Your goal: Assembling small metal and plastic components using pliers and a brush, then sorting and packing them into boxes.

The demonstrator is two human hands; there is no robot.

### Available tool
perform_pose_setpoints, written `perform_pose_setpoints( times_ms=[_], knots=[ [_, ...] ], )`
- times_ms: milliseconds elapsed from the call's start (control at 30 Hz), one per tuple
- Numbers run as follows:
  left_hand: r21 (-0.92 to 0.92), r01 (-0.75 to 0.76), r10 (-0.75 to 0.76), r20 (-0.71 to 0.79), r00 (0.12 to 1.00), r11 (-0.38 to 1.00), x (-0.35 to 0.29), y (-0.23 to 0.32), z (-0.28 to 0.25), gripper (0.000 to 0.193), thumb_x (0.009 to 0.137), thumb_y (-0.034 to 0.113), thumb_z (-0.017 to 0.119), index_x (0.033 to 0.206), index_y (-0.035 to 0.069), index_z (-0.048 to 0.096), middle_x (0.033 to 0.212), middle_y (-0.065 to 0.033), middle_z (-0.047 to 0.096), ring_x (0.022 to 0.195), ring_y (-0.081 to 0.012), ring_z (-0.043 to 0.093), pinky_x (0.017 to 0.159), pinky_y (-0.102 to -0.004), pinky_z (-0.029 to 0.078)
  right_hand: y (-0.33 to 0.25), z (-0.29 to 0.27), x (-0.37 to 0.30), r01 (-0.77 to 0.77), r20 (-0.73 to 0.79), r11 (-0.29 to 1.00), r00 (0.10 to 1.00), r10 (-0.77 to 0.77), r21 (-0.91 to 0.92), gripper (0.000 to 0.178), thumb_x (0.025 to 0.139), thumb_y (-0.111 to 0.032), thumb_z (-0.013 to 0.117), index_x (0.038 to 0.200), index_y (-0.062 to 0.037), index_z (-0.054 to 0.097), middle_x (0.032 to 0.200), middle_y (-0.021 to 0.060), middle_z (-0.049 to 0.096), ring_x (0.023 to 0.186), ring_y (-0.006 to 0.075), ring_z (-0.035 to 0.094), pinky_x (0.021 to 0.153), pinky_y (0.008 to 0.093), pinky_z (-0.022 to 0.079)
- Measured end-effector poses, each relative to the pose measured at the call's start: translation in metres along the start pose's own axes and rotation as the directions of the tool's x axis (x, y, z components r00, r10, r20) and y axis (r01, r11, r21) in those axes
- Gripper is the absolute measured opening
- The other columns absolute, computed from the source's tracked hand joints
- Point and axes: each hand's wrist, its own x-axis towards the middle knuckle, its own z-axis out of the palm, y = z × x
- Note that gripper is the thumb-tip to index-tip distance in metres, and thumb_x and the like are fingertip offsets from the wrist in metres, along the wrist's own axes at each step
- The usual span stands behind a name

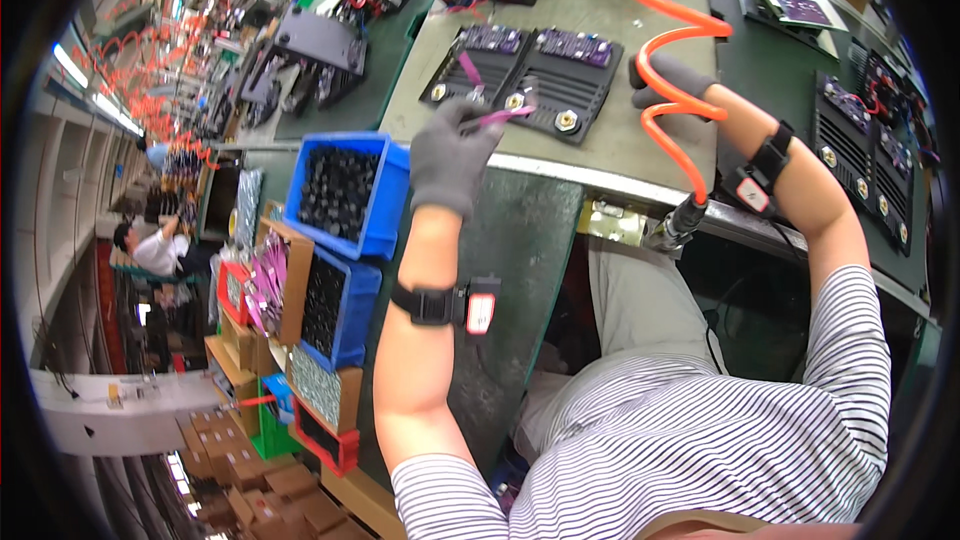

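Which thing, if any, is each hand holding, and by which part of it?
The left hand holds a pink strip by its left part; the right end sticks out. Whether the right hand, partly behind the orange hose, holds anything cannot be told.

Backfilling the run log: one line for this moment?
left hand: pinching purple strip over black slotted panels | right hand: beside panels, partly behind orange coiled hose, hold unclear

Left hand (450, 157) holds purple strip (506, 116) beside panel (572, 85)
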Motion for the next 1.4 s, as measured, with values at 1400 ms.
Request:
perform_pose_setpoints(
  times_ms=[1400],
  knots=[
    [0.179,-0.016,0.015,0.010,1.000,0.984,-0.011,-0.019,0.008,0.020,0.071,0.020,0.066,0.089,0.013,0.065,0.088,-0.0117,0.065,0.084,-0.0277,0.062,0.076,-0.0367,0.048,-0.128,0.103,0.030,0.387,0.238,0.650,0.921,-0.309,-0.654,0.020,0.069,-0.022,0.063,0.076,-0.0035,0.065,0.071,0.0142,0.062,0.069,0.0322,0.060,0.065,0.0380,0.046]
  ],
)
